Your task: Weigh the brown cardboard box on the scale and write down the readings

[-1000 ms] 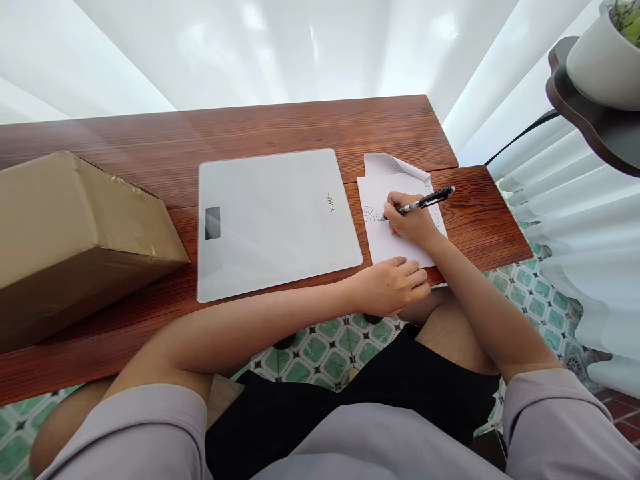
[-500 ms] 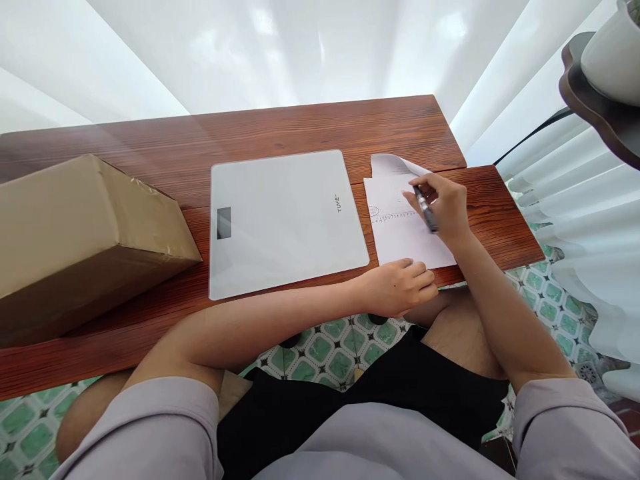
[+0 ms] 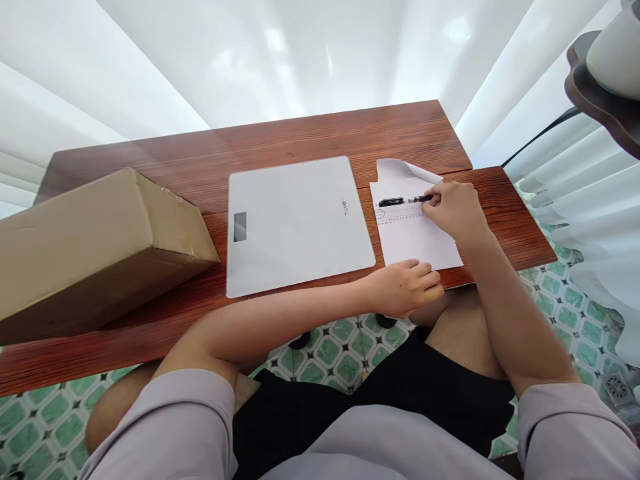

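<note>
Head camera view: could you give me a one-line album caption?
Right hand lays a black pen on the paper sheet beside a white scale.

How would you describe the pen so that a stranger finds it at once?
Start at the wooden table and go to the white paper at its right end. The pen lies flat across the top of it, at the right hand: the only thin black thing there.

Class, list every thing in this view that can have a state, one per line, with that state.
pen: lying flat on the paper, one end at the right hand's fingertips
paper: flat on the table, far corner curled up
scale: nothing on it, display dark
cardboard box: closed
right hand: touching the pen
left hand: holding nothing, resting at the table edge
</note>
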`<state>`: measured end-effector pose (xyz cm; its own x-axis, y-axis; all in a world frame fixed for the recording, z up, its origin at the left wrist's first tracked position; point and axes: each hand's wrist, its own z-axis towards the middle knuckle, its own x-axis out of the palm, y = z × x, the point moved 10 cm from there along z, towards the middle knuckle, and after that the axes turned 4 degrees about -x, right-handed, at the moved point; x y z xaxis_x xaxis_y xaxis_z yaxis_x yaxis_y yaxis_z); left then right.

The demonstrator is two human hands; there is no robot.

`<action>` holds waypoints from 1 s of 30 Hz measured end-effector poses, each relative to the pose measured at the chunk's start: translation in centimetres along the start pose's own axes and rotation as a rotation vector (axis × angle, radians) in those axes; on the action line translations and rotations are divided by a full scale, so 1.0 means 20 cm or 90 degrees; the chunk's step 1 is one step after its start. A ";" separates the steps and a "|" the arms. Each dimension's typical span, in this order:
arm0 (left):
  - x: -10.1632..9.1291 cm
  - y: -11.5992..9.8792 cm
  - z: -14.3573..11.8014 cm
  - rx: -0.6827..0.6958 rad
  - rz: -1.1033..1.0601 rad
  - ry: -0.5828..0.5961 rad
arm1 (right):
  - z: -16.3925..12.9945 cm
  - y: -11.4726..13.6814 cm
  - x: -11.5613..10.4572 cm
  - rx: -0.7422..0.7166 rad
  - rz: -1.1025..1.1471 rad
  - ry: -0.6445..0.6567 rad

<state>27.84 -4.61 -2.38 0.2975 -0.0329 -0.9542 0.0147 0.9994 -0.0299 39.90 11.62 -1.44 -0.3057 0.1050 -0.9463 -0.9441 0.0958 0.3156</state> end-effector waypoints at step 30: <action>-0.16 -0.08 -0.11 0.070 0.220 -0.035 | -0.08 0.44 0.02 -0.207 -0.050 -0.178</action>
<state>24.74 -6.16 0.02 0.3543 0.3041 -0.8843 0.0061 0.9449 0.3274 31.38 10.98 0.90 -0.2290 0.3783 -0.8969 -0.9665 -0.1978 0.1633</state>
